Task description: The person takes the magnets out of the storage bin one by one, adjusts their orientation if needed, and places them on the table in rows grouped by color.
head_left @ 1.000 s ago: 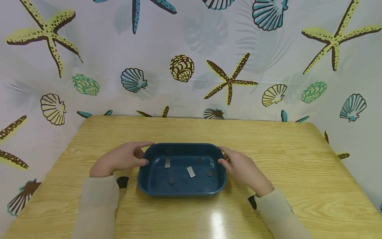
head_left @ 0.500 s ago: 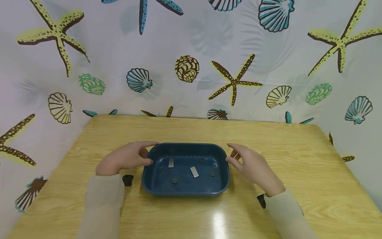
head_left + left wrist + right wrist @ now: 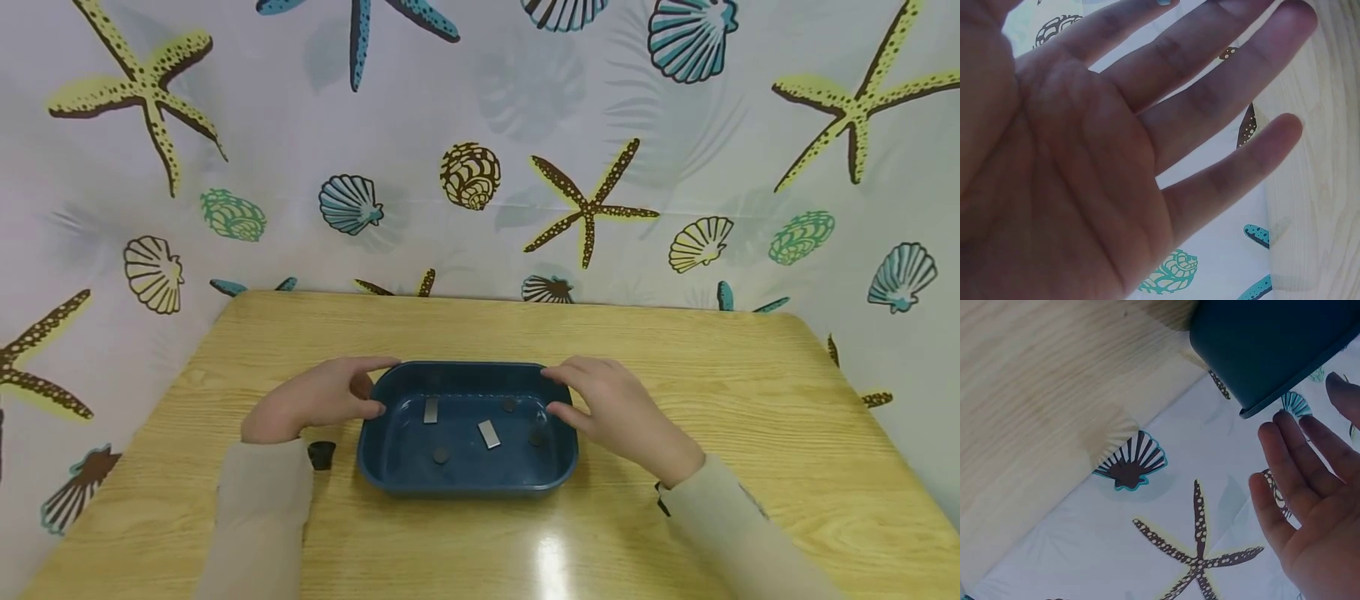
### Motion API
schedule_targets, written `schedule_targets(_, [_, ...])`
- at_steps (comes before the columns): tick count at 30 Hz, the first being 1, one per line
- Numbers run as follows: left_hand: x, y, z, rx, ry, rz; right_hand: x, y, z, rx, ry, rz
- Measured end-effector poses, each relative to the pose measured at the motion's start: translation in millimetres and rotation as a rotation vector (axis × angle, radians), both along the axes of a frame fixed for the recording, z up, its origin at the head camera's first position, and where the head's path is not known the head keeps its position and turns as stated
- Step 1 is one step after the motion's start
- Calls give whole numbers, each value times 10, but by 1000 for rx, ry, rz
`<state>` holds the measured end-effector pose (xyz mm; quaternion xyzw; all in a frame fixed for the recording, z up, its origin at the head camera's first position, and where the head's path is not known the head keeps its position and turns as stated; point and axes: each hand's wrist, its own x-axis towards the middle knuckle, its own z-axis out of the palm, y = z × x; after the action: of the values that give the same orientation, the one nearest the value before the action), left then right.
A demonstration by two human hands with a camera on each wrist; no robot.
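Observation:
A dark blue oblong tray point(image 3: 467, 491) with rounded corners stands on the table. Inside it lie two small silvery rectangular plates point(image 3: 489, 434), one near the middle and one towards the left, and three dark round discs point(image 3: 440, 456). My left hand point(image 3: 318, 398) is at the tray's far left corner, thumb and forefinger spread at the rim; the left wrist view shows its other fingers point(image 3: 1204, 100) extended. Over the tray's right end reaches my right hand point(image 3: 615, 412), thumb and fingers apart with nothing between them. From the right wrist, its fingertips appear just off the tray's rim point(image 3: 1297, 384).
The wood-grain table point(image 3: 660, 358) extends around the tray on all sides. Behind it and along its sides hangs a white cloth point(image 3: 420, 242) printed with starfish and shells. A black wrist mount point(image 3: 322, 455) shows beside the left sleeve point(image 3: 258, 500).
My right hand drew back a little from the tray's right rim, then came in over its right end. The left hand keeps its place at the left corner. The tray's contents lie unchanged.

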<state>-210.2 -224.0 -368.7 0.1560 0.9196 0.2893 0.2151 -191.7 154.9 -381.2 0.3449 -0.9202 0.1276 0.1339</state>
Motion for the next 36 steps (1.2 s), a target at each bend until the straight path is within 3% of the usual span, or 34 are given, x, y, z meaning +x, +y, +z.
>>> schedule_targets(6, [2,-2,-4,1,2,1,-29,-124,30,53,20,72])
schedule_targets(21, [3,-2,-1,-2,14,-6,-195,-412,-42,109,-168,219])
schedule_targets(36, [-15,-23,-28,-18,30,-5,-266,-658,-126,199,-300,257])
